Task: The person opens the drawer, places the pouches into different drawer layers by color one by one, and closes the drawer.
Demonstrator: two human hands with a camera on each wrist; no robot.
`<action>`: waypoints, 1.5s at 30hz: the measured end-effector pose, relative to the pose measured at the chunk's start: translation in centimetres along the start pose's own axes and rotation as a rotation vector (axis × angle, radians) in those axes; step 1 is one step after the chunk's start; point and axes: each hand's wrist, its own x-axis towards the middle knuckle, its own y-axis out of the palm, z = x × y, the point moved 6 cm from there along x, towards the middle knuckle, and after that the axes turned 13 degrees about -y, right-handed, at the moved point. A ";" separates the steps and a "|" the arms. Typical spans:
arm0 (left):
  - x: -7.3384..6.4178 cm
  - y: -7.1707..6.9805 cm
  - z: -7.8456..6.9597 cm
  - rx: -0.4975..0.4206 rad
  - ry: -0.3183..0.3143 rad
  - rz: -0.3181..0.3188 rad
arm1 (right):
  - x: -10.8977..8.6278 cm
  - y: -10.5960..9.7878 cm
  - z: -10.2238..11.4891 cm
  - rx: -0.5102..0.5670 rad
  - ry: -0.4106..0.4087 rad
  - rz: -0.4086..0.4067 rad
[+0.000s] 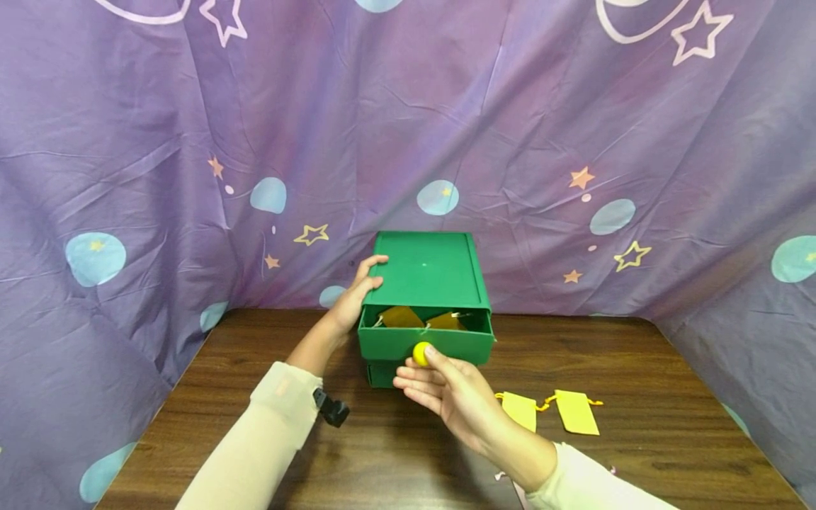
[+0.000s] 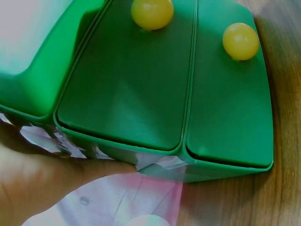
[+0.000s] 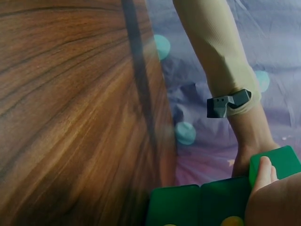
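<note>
A green drawer cabinet (image 1: 428,273) stands on the table with its top drawer (image 1: 395,345) pulled partway out. Brown pouches (image 1: 403,316) with light strings lie inside that drawer. My right hand (image 1: 462,404) pinches the drawer's round yellow knob (image 1: 421,353) at the thumb, its other fingers reaching out below. Against the cabinet's left side rests my left hand (image 1: 349,306), fingertips touching the top edge. In the left wrist view, my left thumb lies straight along the taped side. Two lower drawer fronts (image 2: 127,89) with yellow knobs (image 2: 241,41) are closed there.
Two yellow drawstring pouches (image 1: 576,412) lie on the brown wooden table (image 1: 644,368) to the right. Something pale and partly hidden (image 1: 518,489) pokes out by my right sleeve. A purple patterned cloth (image 1: 408,127) hangs behind the cabinet and at both sides.
</note>
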 end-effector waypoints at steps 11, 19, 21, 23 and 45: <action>0.0 0.1 0.0 -0.035 -0.003 0.005 | 1.0 -0.3 0.1 0.004 -0.009 -0.016; 0.0 0.0 0.1 -0.012 -0.014 -0.015 | 1.5 -0.5 0.1 0.005 -0.020 -0.020; 0.0 0.0 0.1 -0.007 -0.014 -0.014 | 1.6 -0.6 0.2 0.000 -0.023 -0.019; -0.1 0.0 0.1 0.001 -0.010 -0.015 | 1.7 -0.6 0.2 -0.001 -0.024 -0.021; 0.0 0.0 0.2 -0.036 -0.015 0.000 | 3.2 -0.9 0.3 -0.009 -0.041 -0.037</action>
